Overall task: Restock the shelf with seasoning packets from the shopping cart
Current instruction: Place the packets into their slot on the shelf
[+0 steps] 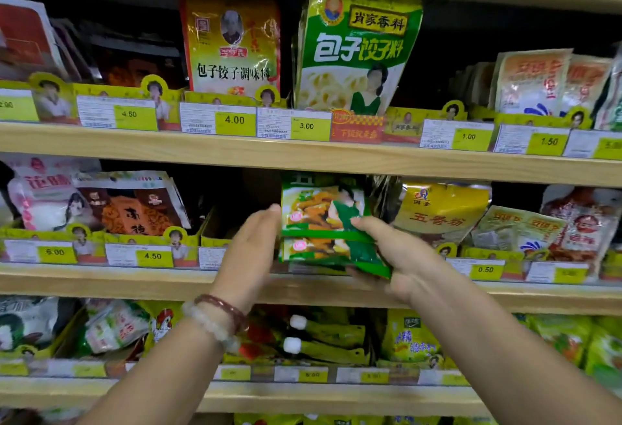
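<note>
Yellow price tags (235, 120) along the shelf edges, two beaded bracelets (218, 318) on a wrist.

Green-and-orange seasoning packets (323, 222), stacked and tilted, at the middle shelf (202, 281) front.

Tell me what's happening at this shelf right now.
A person is putting a small stack of green seasoning packets onto the middle shelf of a shop display. The right hand grips the stack from its lower right side, thumb on the front. The left hand, fingers straight, steadies the stack's left edge. The packets are at the shelf front, beside a yellow packet, and are not yet released. No shopping cart is in view.
</note>
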